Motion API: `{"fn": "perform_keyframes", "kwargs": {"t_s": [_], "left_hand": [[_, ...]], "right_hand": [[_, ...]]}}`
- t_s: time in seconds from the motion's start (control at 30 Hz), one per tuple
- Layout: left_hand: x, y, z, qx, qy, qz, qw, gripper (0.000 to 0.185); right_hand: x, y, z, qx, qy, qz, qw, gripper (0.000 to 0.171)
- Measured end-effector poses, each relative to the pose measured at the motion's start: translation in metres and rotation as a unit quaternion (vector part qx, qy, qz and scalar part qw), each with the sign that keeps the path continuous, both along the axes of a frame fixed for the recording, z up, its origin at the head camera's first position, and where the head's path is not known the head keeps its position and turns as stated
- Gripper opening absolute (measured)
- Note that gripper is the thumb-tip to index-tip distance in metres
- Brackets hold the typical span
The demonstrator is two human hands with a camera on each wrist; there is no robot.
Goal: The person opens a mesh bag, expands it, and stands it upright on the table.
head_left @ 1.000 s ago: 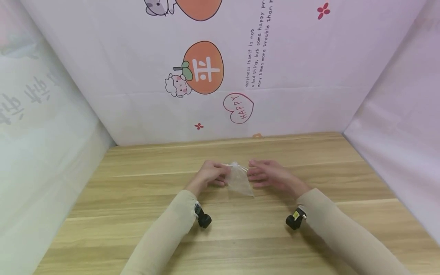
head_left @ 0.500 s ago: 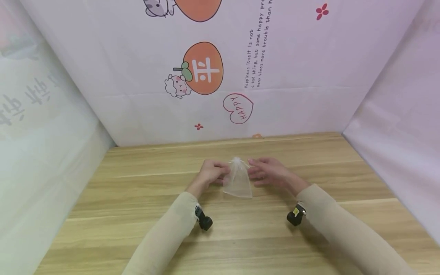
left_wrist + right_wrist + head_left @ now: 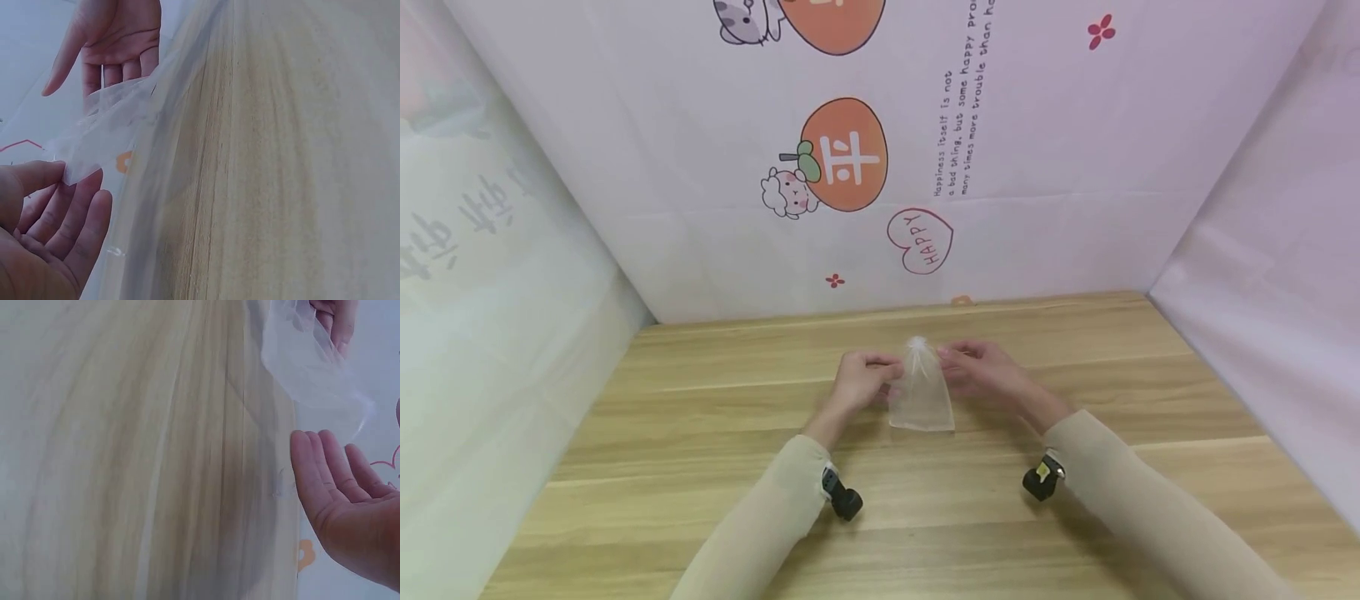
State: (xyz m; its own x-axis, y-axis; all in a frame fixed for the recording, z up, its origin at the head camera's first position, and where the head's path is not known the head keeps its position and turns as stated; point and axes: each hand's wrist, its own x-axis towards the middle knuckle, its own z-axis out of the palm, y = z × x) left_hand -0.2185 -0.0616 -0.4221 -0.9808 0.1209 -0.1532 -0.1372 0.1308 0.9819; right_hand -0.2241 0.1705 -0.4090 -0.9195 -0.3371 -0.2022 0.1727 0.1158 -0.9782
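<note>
A small, sheer white organza drawstring bag (image 3: 923, 402) hangs over the wooden table between my two hands, its gathered neck at the top and its straight bottom edge toward me. My left hand (image 3: 859, 380) pinches one side of it between thumb and fingers; the left wrist view shows the thumb (image 3: 45, 174) against the bag's thin fabric (image 3: 111, 134). On the other side, my right hand (image 3: 988, 368) is close to the bag near its neck. In the right wrist view its fingers (image 3: 325, 469) are extended and slightly bent, close beside the fabric (image 3: 306, 362).
The wood-grain table (image 3: 917, 517) spreads beneath both forearms. Behind it rises a white cloth backdrop (image 3: 1037, 242) printed with oranges, a heart and lettering. White cloth also hangs at the left (image 3: 512, 333) and right (image 3: 1262, 258). Small black cameras are strapped at both wrists.
The bag has turned from a slanted position to face me squarely, its neck now a little higher and its bottom edge level. Both hands have stayed nearly in place.
</note>
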Motion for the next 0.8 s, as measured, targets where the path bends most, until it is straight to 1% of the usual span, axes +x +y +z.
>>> {"fn": "perform_keyframes", "kwargs": {"t_s": [0.07, 0.13, 0.27, 0.33, 0.5, 0.67, 0.8], "left_hand": [[0.003, 0.000, 0.003, 0.002, 0.011, 0.006, 0.9999, 0.018], [0.006, 0.000, 0.005, -0.002, 0.030, 0.010, 0.9995, 0.017], [0.014, 0.000, 0.005, -0.017, 0.068, 0.020, 0.9973, 0.013], [0.017, 0.001, 0.005, -0.021, 0.077, 0.025, 0.9965, 0.010], [0.023, 0.002, 0.003, -0.017, 0.093, 0.030, 0.9950, 0.009], [0.026, 0.004, 0.004, -0.016, 0.120, 0.028, 0.9923, 0.009], [0.028, 0.005, 0.005, -0.007, 0.130, 0.030, 0.9910, 0.010]], "right_hand": [[0.001, -0.003, 0.001, -0.002, 0.019, -0.009, 1.000, 0.056], [0.002, -0.005, 0.001, 0.007, 0.043, -0.011, 0.999, 0.052], [0.005, -0.010, 0.001, 0.023, 0.085, -0.012, 0.996, 0.042], [0.008, -0.013, 0.000, 0.034, 0.100, -0.014, 0.994, 0.041], [0.014, -0.017, -0.002, 0.048, 0.106, -0.034, 0.993, 0.042], [0.016, -0.018, -0.002, 0.044, 0.100, -0.048, 0.993, 0.044], [0.018, -0.018, -0.002, 0.040, 0.099, -0.054, 0.993, 0.044]]}}
